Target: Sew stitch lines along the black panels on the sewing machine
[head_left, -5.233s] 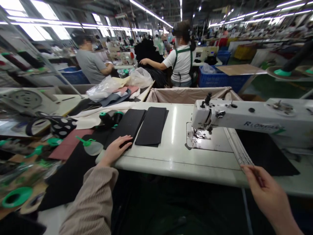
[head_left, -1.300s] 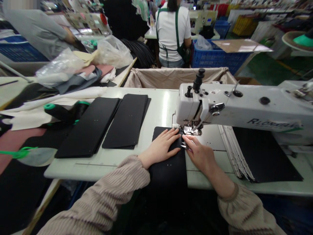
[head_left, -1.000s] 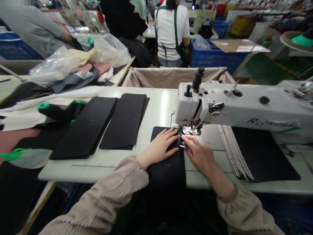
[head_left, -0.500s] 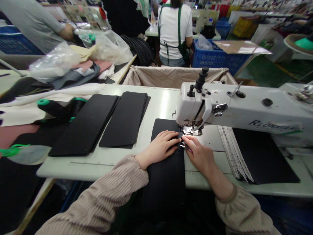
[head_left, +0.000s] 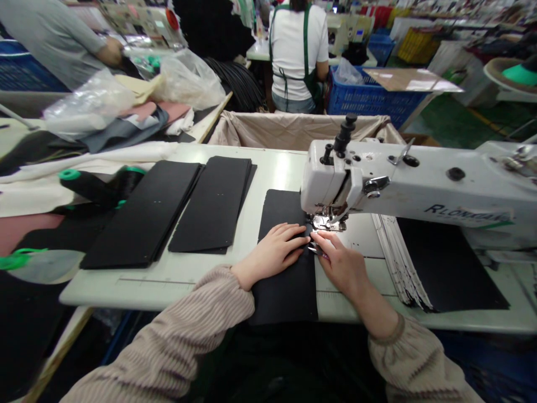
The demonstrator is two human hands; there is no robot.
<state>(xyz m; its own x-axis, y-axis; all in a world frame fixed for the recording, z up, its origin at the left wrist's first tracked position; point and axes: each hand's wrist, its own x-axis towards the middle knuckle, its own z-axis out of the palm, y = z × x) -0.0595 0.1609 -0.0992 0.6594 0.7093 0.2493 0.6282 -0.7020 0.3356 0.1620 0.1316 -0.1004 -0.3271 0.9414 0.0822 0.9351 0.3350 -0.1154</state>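
A black panel (head_left: 285, 299) lies flat under the presser foot (head_left: 329, 223) of a white sewing machine (head_left: 419, 179), its right edge at the foot. My left hand (head_left: 277, 249) rests on the panel with its fingers spread, just left of the foot. Close in front of the foot, my right hand (head_left: 342, 260) is closed around small metal snips (head_left: 314, 248), whose tips point left over the panel's edge. The fingertips of both hands nearly meet there.
Two stacks of black panels, one (head_left: 142, 215) farther left and one (head_left: 213, 204) nearer, lie on the table (head_left: 168, 291). Light-edged black pieces (head_left: 448, 268) lie under the machine arm. Thread cones (head_left: 88, 187) stand left. Beyond are a cloth-lined bin (head_left: 285, 131) and a person (head_left: 298, 56).
The black panel has slid away from me under the foot, and its near end now shows at the table edge. Both hands keep nearly the same place and pose.
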